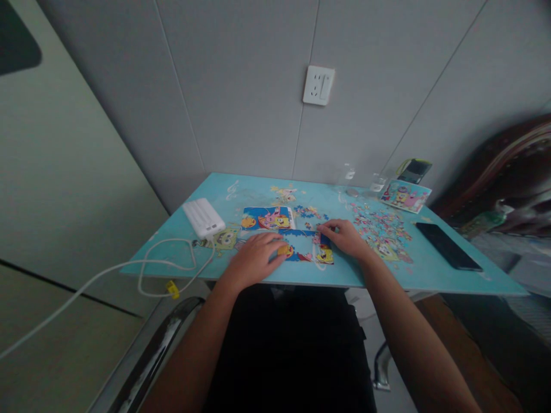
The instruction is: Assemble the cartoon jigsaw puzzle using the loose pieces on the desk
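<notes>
A partly joined jigsaw puzzle [305,257] with a blue edge and yellow cartoon figures lies near the table's front edge, its middle showing bare table. My left hand [257,257] rests flat over the puzzle's left side, fingers stretched out and covering part of it. At the upper right of the puzzle, my right hand [342,236] has thumb and fingertips pinched together on a small puzzle piece [317,237], mostly hidden by the fingers. Just behind lies a picture sheet [267,218] with similar cartoon figures. Blue loose pieces [306,212] lie beyond the right hand.
Many mixed puzzle pieces [381,226] spread right of my right hand. A black phone [447,245] lies farther right. A cartoon box [405,195] and clear bottles [377,183] stand at the back. On the left, a white power bank [204,218] trails a white cable [167,263] over the edge.
</notes>
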`<action>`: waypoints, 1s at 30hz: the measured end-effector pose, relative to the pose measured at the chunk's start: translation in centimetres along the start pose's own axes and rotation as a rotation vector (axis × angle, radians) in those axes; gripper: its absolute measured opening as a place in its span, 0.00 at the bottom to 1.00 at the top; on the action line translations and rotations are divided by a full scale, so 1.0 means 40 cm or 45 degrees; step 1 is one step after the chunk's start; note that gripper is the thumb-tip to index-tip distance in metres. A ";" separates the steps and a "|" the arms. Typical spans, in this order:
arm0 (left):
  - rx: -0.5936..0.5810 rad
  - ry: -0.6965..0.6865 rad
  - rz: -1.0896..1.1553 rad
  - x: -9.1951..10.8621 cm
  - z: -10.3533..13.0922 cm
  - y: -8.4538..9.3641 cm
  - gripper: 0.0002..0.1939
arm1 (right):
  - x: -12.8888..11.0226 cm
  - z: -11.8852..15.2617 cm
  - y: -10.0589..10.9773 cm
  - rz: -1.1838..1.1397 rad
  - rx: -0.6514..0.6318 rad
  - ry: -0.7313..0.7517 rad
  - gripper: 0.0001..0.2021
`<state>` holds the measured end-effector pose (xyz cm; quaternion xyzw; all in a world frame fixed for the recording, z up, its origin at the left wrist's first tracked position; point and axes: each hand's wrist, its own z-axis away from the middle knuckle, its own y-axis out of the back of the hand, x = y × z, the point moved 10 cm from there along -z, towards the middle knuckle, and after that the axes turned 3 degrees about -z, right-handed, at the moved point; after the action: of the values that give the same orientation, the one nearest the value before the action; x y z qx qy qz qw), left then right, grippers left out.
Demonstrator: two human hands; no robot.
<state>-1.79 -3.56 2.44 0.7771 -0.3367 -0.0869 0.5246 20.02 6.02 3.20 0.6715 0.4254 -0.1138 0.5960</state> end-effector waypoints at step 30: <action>-0.005 -0.005 -0.013 -0.001 0.000 -0.003 0.17 | -0.019 0.019 -0.044 0.016 -0.186 0.155 0.09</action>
<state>-1.76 -3.53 2.31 0.7778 -0.3335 -0.0918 0.5248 18.58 4.89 2.27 0.6345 0.4639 -0.0378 0.6171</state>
